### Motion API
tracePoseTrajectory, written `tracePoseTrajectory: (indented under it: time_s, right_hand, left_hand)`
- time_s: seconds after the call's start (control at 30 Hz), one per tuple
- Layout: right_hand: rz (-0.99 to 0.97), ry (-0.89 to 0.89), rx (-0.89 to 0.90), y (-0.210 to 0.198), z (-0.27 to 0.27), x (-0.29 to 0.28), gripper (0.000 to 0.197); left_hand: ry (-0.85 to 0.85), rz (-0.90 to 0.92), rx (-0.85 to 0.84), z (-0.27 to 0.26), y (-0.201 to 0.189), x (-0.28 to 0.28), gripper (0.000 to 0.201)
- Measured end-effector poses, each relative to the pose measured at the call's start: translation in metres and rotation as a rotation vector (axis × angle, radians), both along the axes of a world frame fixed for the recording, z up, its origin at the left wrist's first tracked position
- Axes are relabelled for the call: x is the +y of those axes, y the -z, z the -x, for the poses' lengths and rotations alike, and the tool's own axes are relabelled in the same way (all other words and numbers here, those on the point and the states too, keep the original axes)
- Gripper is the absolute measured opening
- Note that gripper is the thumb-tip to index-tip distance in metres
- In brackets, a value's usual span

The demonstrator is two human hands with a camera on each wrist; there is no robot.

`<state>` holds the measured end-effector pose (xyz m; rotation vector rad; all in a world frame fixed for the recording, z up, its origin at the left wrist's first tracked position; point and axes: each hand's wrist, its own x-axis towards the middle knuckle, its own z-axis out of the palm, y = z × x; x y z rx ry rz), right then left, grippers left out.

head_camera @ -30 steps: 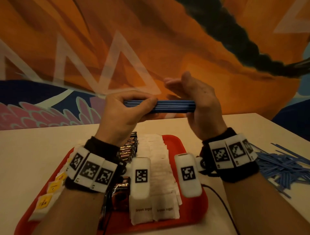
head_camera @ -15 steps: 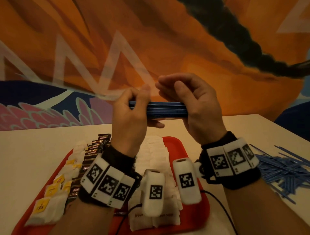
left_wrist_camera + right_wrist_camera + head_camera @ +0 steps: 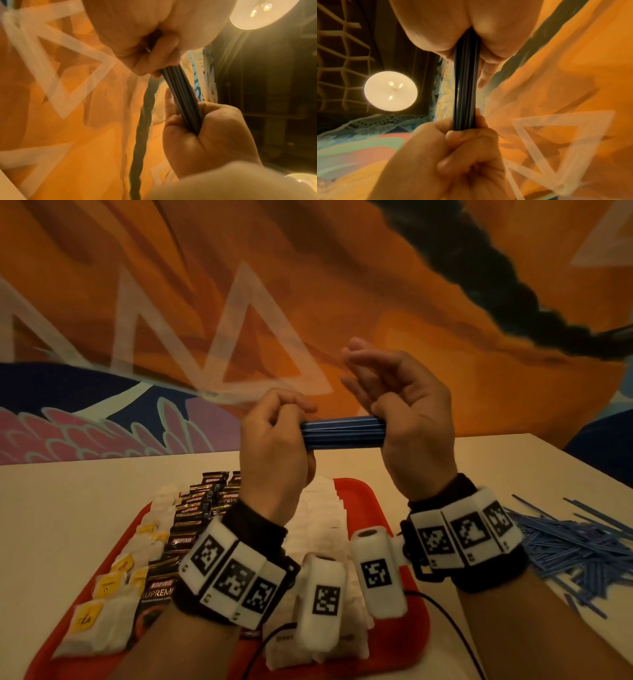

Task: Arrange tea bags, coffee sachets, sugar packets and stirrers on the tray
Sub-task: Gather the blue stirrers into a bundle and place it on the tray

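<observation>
A bundle of blue stirrers [image 3: 342, 433] is held level in the air above the red tray [image 3: 364, 496]. My left hand [image 3: 274, 440] pinches its left end with curled fingers. My right hand [image 3: 407, 422] holds the right end under the thumb, its fingers raised above the bundle. The wrist views show the bundle [image 3: 181, 97] [image 3: 465, 88] running between both hands. On the tray lie rows of tea bags [image 3: 102, 594], dark coffee sachets [image 3: 191, 515] and white sugar packets [image 3: 322, 508], partly hidden by my wrists.
A loose heap of blue stirrers [image 3: 565, 546] lies on the white table [image 3: 68, 508] to the right of the tray. A painted orange wall stands just behind the table. A black cable [image 3: 455, 628] runs from my right wrist across the tray's front right.
My left wrist has swung right, uncovering the coffee sachets. My right fingers, curled over the bundle half a second ago, have lifted off it; the thumb stays on.
</observation>
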<state>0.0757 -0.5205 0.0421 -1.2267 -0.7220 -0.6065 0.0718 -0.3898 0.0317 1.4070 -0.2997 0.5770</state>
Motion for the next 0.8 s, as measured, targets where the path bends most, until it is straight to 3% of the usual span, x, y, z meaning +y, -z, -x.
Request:
tracePoseTrajectory:
  time_s: [0.13,0.23,0.33,0.37,0.43,0.5,0.63,0.73,0.8]
  right_hand:
    - [-0.081,-0.108,0.039,-0.004,-0.003,-0.009,0.043]
    - [-0.071,-0.14,0.063,-0.003,-0.005,-0.013,0.041]
    - [0.163,-0.136,0.106,-0.004,0.0,-0.017,0.024]
    - [0.386,-0.071,0.116,-0.007,0.003,-0.019,0.021]
    - [0.909,0.101,0.16,-0.011,0.009,-0.024,0.047]
    - [1.169,0.187,0.23,-0.01,0.014,-0.02,0.045]
    - [1.167,0.411,0.268,0.001,0.008,-0.007,0.009]
    - [1.207,0.659,0.133,0.005,0.006,-0.002,0.014]
    - [1.198,0.714,0.126,0.004,0.008,0.0,0.018]
  left_hand:
    - [0.105,-0.034,-0.024,0.006,0.005,-0.005,0.037]
    - [0.093,-0.012,-0.062,0.005,0.006,-0.009,0.031]
    - [-0.007,-0.001,-0.089,0.004,0.003,-0.004,0.027]
    - [-0.055,-0.03,-0.102,0.003,0.002,0.001,0.03]
    - [-0.172,-0.132,-0.166,0.001,-0.001,0.011,0.035]
    - [-0.277,-0.24,-0.279,0.0,-0.004,0.018,0.036]
    - [-0.31,-0.415,-0.383,-0.001,-0.007,0.024,0.033]
    - [-0.179,-0.38,-0.219,0.0,-0.012,0.03,0.032]
    - [-0.126,-0.356,-0.134,0.0,-0.014,0.031,0.033]
